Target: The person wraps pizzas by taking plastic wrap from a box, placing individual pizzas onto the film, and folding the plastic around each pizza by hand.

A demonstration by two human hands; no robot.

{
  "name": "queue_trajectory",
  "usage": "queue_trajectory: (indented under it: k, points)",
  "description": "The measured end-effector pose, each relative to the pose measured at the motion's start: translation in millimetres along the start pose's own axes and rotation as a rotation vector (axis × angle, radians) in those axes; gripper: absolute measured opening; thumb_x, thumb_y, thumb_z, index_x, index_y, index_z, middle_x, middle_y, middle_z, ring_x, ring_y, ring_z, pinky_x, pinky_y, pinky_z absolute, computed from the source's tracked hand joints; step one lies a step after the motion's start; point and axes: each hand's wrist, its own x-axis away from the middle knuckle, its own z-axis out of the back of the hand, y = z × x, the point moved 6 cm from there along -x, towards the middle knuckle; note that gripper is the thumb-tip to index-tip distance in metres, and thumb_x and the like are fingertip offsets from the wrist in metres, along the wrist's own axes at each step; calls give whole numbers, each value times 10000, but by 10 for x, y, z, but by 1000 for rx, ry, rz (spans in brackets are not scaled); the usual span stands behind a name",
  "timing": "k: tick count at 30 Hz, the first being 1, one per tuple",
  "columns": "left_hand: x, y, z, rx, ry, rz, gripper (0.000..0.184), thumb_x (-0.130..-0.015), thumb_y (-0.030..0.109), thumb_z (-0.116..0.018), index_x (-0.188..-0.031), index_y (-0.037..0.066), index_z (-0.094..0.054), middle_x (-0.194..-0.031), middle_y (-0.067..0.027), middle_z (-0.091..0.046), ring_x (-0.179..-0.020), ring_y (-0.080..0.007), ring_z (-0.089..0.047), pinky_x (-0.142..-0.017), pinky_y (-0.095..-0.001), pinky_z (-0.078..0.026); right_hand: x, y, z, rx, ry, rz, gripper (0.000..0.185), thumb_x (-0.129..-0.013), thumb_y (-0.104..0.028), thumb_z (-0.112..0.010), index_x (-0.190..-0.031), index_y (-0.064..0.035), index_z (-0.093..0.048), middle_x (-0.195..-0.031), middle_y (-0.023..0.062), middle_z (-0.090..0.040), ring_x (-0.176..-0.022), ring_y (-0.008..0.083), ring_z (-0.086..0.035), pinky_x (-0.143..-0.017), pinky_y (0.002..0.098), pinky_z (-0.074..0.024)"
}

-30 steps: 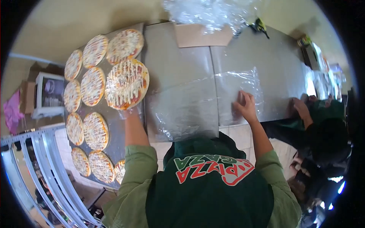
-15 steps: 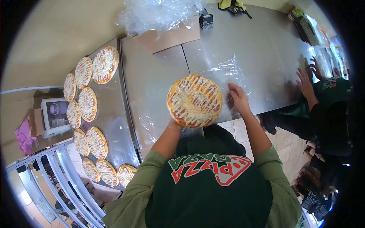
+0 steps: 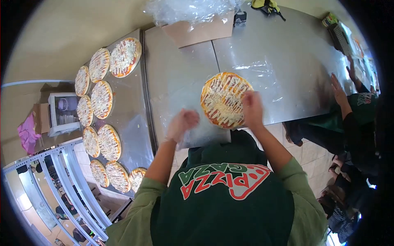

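A round pizza (image 3: 227,100) topped with shredded cheese and sauce lies over clear plastic film (image 3: 205,138) at the near edge of the steel table. My right hand (image 3: 251,108) overlaps the pizza's right edge; motion blur hides whether its fingers grip it. To the left of the pizza, and apart from it, is my left hand (image 3: 184,123). Its fingers look curled but are smeared by motion. Film lies just below that hand, and I cannot tell if the hand holds it.
Several similar pizzas (image 3: 101,99) cover the steel table at left. Cardboard (image 3: 201,33) and a heap of clear plastic (image 3: 188,10) sit at the back, beside a small black box (image 3: 240,19). At right, a co-worker's hands (image 3: 340,91) are over the table.
The pizza, earlier raised on my left hand, is now lower. My left hand has come out from beneath it to the left. My right hand has moved in to the pizza's right edge.
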Motion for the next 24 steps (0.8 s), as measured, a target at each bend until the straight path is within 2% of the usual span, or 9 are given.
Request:
queue_trajectory:
  k: [2,4,7,11,14,16,19,22,24]
  points:
    - [32,504,498,-370,288,-264,395,-910,352,-454,-1037,-2,-573,-968,-157,-635,-945,-286,-592,-815,-412,-461,368,-488,-723,103,-446,324,198,-778,-167,-596,-935,-52,-563,-902,137,-554,-874,282,-540,-774,391,-432]
    - [121,1054,694,-1080,687,-778,316,-863,287,-510,-964,0,-596,-905,-166,-640,-873,-317,-606,-771,-405,-468,845,-820,-1418,270,-801,689,315,-743,-259,-648,-967,-51,-574,-898,118,-550,-879,272,-541,-795,381,-436]
    - [62,1367,410,-1623,463,-682,335,-825,312,-536,-931,7,-626,-912,-189,-631,-842,-348,-600,-769,-414,-466,1388,-735,-2041,366,-834,1056,400,-715,-300,-663,-999,-32,-572,-910,105,-545,-852,263,-560,-758,359,-459]
    - [-136,1352,493,-1724,373,-385,372,-807,359,-545,-843,2,-640,-815,-195,-630,-780,-355,-597,-730,-423,-470,1602,-454,-2444,472,-769,1168,364,-689,-276,-659,-923,-12,-569,-916,92,-545,-818,257,-568,-680,353,-497]
    - [-169,1471,657,-1649,231,-400,374,-802,360,-540,-847,5,-645,-742,-171,-626,-714,-326,-601,-675,-421,-475,1501,-481,-2455,517,-998,1025,266,-718,-201,-634,-902,-23,-564,-890,96,-548,-759,256,-590,-619,336,-506]
    - [-69,1638,685,-1597,117,-315,367,-830,340,-521,-768,-4,-635,-611,-140,-598,-580,-260,-592,-584,-384,-480,1428,-792,-2200,211,-935,821,173,-753,-143,-597,-875,-30,-550,-860,100,-547,-753,233,-594,-614,316,-503]
    - [188,1849,715,-1095,-69,-91,329,-857,315,-500,-857,11,-625,-639,-105,-598,-554,-175,-576,-525,-318,-473,1218,-1128,-1610,-191,-764,345,68,-803,-83,-539,-852,-39,-526,-816,92,-544,-731,187,-589,-601,294,-496]
    - [674,2035,63,-330,141,-403,257,-843,295,-557,-871,43,-591,-685,-84,-597,-580,-127,-564,-533,-270,-467,1015,-725,-930,-648,-443,-109,34,-844,-71,-524,-854,-45,-504,-773,62,-546,-712,131,-572,-592,274,-494]
    - [520,1671,-48,-252,245,-640,251,-871,281,-531,-942,41,-553,-774,-112,-596,-599,-174,-565,-534,-310,-473,948,-412,-471,-740,-166,-324,66,-850,-87,-551,-868,-42,-507,-749,52,-561,-657,127,-577,-579,268,-506]
